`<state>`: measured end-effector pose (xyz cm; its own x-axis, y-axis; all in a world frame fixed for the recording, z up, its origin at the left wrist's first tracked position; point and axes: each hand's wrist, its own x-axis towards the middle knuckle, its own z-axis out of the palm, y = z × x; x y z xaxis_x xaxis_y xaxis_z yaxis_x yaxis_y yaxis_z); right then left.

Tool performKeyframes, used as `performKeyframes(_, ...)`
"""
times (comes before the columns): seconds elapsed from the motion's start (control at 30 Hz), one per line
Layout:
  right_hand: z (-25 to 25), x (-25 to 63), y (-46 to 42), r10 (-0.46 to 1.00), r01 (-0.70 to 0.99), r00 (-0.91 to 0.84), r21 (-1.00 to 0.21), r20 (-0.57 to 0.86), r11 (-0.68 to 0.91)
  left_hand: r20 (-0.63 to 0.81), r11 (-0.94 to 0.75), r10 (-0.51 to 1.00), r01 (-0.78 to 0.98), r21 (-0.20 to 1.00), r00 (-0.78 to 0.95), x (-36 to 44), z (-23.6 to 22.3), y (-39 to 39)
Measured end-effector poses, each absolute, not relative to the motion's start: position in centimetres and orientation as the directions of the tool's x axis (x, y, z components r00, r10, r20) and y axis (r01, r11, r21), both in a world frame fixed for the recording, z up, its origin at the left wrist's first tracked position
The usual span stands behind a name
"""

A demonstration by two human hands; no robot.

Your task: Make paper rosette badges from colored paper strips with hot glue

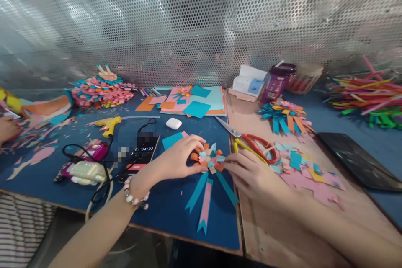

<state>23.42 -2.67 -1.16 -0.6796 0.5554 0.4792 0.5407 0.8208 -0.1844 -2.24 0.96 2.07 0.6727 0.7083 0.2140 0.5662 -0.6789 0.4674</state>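
A paper flower (pixel 207 158) with orange, pale blue and pink petals lies near the table's front edge. Three blue paper tails hang from it toward me; the middle tail (pixel 206 205) carries a pink strip, and their ends are notched. My left hand (pixel 180 157), with a beaded bracelet (pixel 133 194) on the wrist, grips the flower's left side between thumb and fingers. On the opposite side, my right hand (pixel 251 171) is closed at the petals, its fingertips pinching the edge. Beyond the right hand lie orange-handled scissors (pixel 257 146) and a yellow-handled tool, partly covered.
Left of me are a yellow glue gun (pixel 108 125), cables, and a phone (pixel 144 148) showing a timer. Paper sheets (pixel 213 96) and a white case (pixel 173 123) lie ahead. Paper scraps (pixel 314 176) and a black tablet-like slab (pixel 361 159) are at right. Another person's hand (pixel 8 127) shows far left.
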Motion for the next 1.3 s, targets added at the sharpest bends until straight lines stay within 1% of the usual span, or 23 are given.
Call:
performKeyframes(0.1, -1.5, 23.0, -1.8, 0.567, 0.558, -0.649, -0.19, 0.507, 0.808, 0.244, -0.714, 0.689, 0.579, 0.393, 0.683, -2.6, 3.7, -1.1)
performKeyframes(0.2, -1.7, 22.8, -1.4, 0.563, 0.563, -0.652, -0.172, 0.508, 0.808, 0.211, -0.791, 0.597, 0.523, 0.318, 0.774, -3.2, 4.6, -4.5)
performKeyframes(0.3, -1.6, 22.9, -1.2, 0.54, 0.541, -0.678, -0.158, 0.499, 0.826, 0.193, -0.829, 0.551, 0.506, 0.239, 0.812, -4.0, 3.6, -7.7)
performKeyframes(0.43, -1.3, 23.1, -1.3, 0.542, 0.526, -0.661, -0.195, 0.519, 0.828, 0.151, -0.836, 0.549, 0.541, 0.093, 0.822, -5.3, 0.7, -9.9)
performKeyframes(0.5, -1.2, 23.1, -1.3, 0.548, 0.528, -0.66, -0.202, 0.514, 0.825, 0.166, -0.826, 0.559, 0.563, 0.024, 0.812, -6.0, -0.2, -10.4)
performKeyframes(0.6, -1.0, 22.9, -1.1, 0.537, 0.526, -0.679, -0.18, 0.5, 0.831, 0.214, -0.8, 0.572, 0.597, -0.066, 0.791, -7.0, -0.7, -11.1)
performKeyframes(0.73, -0.7, 22.0, -0.5, 0.517, 0.519, -0.71, -0.14, 0.478, 0.843, 0.298, -0.753, 0.587, 0.643, -0.142, 0.753, -7.4, -0.2, -11.6)
performKeyframes(0.83, -0.6, 21.3, 0.0, 0.502, 0.512, -0.731, -0.115, 0.462, 0.852, 0.264, -0.785, 0.556, 0.603, -0.146, 0.788, -6.4, 0.2, -11.5)
performKeyframes(0.93, -0.7, 20.7, 0.2, 0.487, 0.497, -0.745, -0.107, 0.456, 0.861, 0.186, -0.845, 0.5, 0.523, -0.11, 0.846, -4.9, 0.2, -11.2)
performKeyframes(1.0, -0.8, 20.4, 0.1, 0.477, 0.494, -0.745, -0.095, 0.467, 0.864, 0.169, -0.854, 0.496, 0.514, -0.082, 0.851, -4.2, 0.0, -11.0)
performKeyframes(1.1, -0.9, 20.2, 0.1, 0.484, 0.501, -0.731, -0.102, 0.481, 0.859, 0.214, -0.843, 0.516, 0.536, -0.044, 0.829, -3.7, -0.6, -10.9)
performKeyframes(1.2, -0.7, 20.2, 0.2, 0.506, 0.502, -0.706, -0.155, 0.495, 0.851, 0.28, -0.834, 0.528, 0.552, -0.01, 0.802, -3.5, -0.9, -10.9)
performKeyframes(1.3, -0.6, 20.2, 0.4, 0.513, 0.493, -0.679, -0.192, 0.525, 0.849, 0.311, -0.824, 0.539, 0.566, 0.004, 0.783, -3.1, -1.0, -10.8)
